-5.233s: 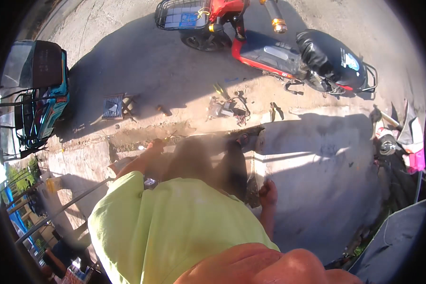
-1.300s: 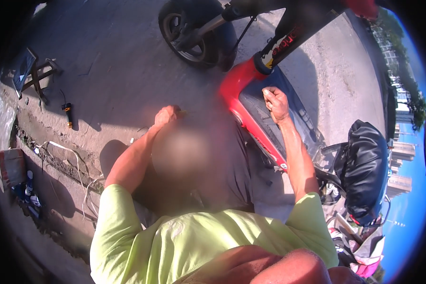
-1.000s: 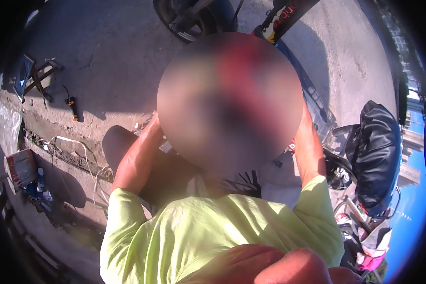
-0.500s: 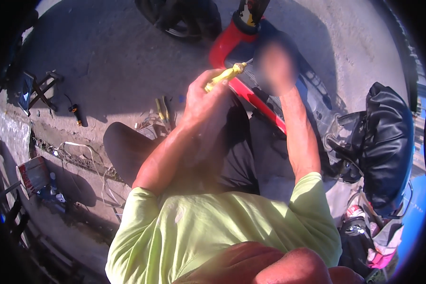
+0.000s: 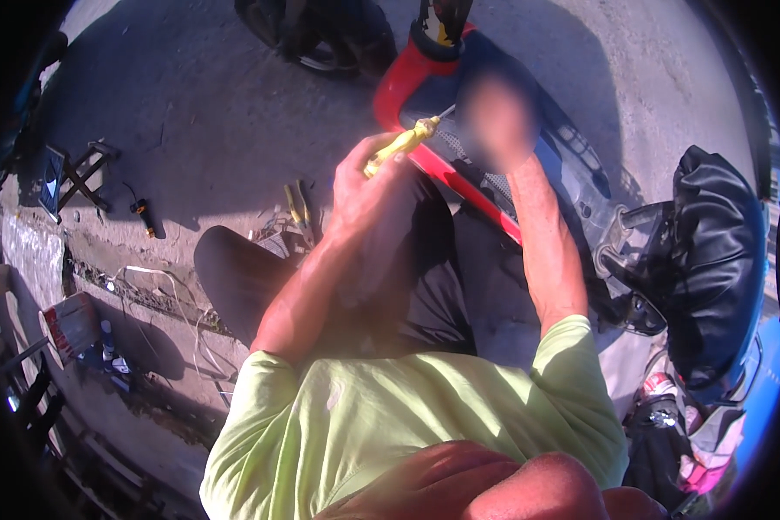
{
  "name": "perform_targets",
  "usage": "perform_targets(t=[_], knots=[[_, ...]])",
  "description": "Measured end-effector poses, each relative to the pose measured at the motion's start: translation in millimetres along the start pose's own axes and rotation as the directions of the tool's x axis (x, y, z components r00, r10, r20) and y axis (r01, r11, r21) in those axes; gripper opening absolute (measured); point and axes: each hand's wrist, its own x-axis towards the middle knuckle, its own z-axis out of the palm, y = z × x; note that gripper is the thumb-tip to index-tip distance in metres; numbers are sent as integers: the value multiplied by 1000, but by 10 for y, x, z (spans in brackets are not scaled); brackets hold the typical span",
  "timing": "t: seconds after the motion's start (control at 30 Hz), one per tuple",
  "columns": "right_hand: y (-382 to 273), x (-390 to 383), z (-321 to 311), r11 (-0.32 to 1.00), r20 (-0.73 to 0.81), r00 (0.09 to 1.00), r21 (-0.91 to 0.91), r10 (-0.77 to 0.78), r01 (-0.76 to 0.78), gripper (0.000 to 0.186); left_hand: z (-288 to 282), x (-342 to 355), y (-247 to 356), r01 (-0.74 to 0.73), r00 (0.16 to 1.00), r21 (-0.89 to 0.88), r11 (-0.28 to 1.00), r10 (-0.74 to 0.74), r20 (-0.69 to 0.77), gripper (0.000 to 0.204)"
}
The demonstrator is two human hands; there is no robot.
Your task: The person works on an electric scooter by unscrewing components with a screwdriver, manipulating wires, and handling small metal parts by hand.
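Observation:
My left hand (image 5: 366,175) is wrapped round the yellow handle of a screwdriver (image 5: 405,145). Its thin metal shaft points up and right toward my right hand (image 5: 497,121). That hand is over the dark footboard area of a scooter with red trim (image 5: 459,184). A blur covers its fingers, so whether it holds anything cannot be made out. My bent knee in dark trousers is under my left arm, beside the red strip.
Pliers with yellow handles (image 5: 298,212) lie left of my forearm. Farther left are a folding stool (image 5: 78,180), a black and orange tool (image 5: 144,217) and a white bucket (image 5: 69,325). A black wheel (image 5: 325,54) stands at the top, a black seat (image 5: 715,264) at the right.
The left hand and screwdriver appear slightly farther left and lower in the picture, as the whole view has shifted a little. The grip on the screwdriver looks the same.

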Motion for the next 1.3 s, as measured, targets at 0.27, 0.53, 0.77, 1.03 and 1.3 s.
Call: perform_targets(t=[0.27, 0.53, 0.77, 1.03, 1.3], knots=[[441, -144, 363, 951, -67, 992, 297, 106, -82, 18, -7, 18, -58, 19, 1000, 3, 1000, -19, 0, 35], [52, -42, 92, 973, 34, 991, 185, 133, -137, 19, -18, -59, 76, 110, 993, -34, 993, -111, -30, 34], [278, -114, 260, 999, 27, 999, 38, 25, -26, 22, -38, -81, 37, 108, 994, -31, 994, -109, -30, 34], [462, -191, 425, 972, 21, 996, 217, 87, -90, 24, -53, -96, 17, 107, 994, 2, 994, -107, -32, 34], [645, -285, 502, 884, -36, 992, 458, 121, -91, 26, 23, -151, 170, 153, 987, -123, 980, -157, -20, 34]])
